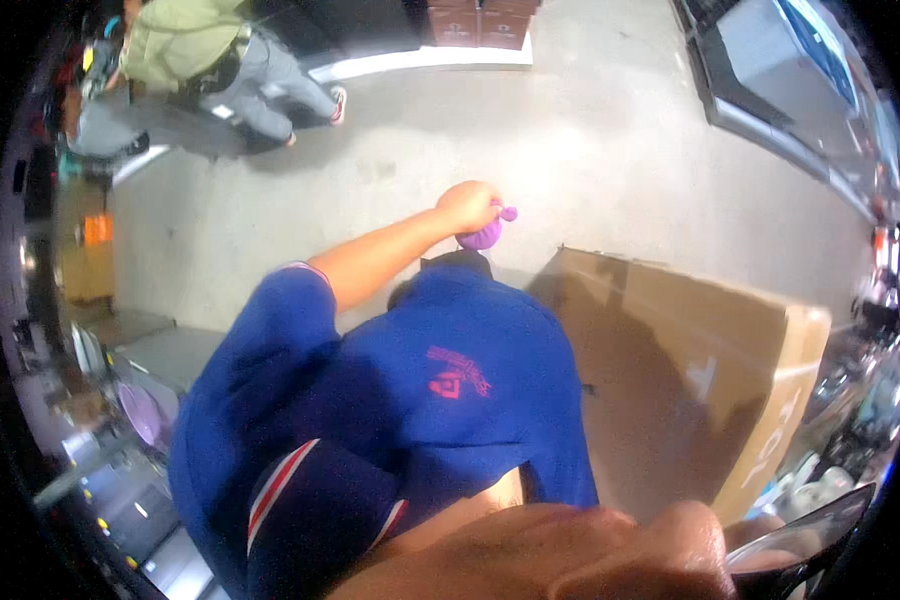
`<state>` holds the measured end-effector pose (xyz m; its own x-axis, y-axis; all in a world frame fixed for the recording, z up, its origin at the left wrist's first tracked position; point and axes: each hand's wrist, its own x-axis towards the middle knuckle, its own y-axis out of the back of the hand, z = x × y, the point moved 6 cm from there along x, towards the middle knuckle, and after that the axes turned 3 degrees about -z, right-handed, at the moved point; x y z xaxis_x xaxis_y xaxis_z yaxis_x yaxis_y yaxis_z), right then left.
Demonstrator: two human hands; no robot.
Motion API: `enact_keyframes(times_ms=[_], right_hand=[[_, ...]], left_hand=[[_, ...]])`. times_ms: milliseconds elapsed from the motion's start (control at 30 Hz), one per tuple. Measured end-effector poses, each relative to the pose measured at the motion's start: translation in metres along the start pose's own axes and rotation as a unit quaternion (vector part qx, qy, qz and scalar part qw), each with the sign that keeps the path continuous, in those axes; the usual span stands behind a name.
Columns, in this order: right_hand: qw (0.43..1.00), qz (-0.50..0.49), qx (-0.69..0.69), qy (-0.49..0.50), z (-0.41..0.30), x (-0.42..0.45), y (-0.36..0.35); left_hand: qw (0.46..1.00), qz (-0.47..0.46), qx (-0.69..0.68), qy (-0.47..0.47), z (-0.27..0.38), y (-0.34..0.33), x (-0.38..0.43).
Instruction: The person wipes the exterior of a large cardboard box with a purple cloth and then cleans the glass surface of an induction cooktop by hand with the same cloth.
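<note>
My left hand reaches out in front of my waist, its fingers closed on a small purple rounded object. Folds run across this object, and a knob-like end sticks out past my fingers on the right; its material is hard to tell. Below the hand lies the grey concrete-like floor. Close by on my right stands a large cardboard carton marked TCL. My right hand is out of view. A blue polo shirt with a red print covers my torso.
A person in an olive top and grey trousers stands at the upper left. Brown boxes sit on a white-edged platform ahead. A dark-framed display stand is at the upper right. A pinkish-purple round item stands at the left.
</note>
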<state>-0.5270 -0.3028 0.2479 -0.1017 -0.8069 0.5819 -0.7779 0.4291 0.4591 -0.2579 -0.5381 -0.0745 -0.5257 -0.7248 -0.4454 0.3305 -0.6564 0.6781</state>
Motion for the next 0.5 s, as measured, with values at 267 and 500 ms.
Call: enact_keyframes(times_ms=[267, 500], right_hand=[[0.996, -0.048, 0.057, -0.039, 0.042, 0.074, -0.080], [0.991, -0.085, 0.093, -0.045, 0.072, 0.127, -0.114]], left_hand=[[0.994, 0.079, -0.040, 0.058, -0.078, 0.085, -0.020], [0.980, 0.038, -0.093, 0.173, -0.119, 0.074, -0.024]])
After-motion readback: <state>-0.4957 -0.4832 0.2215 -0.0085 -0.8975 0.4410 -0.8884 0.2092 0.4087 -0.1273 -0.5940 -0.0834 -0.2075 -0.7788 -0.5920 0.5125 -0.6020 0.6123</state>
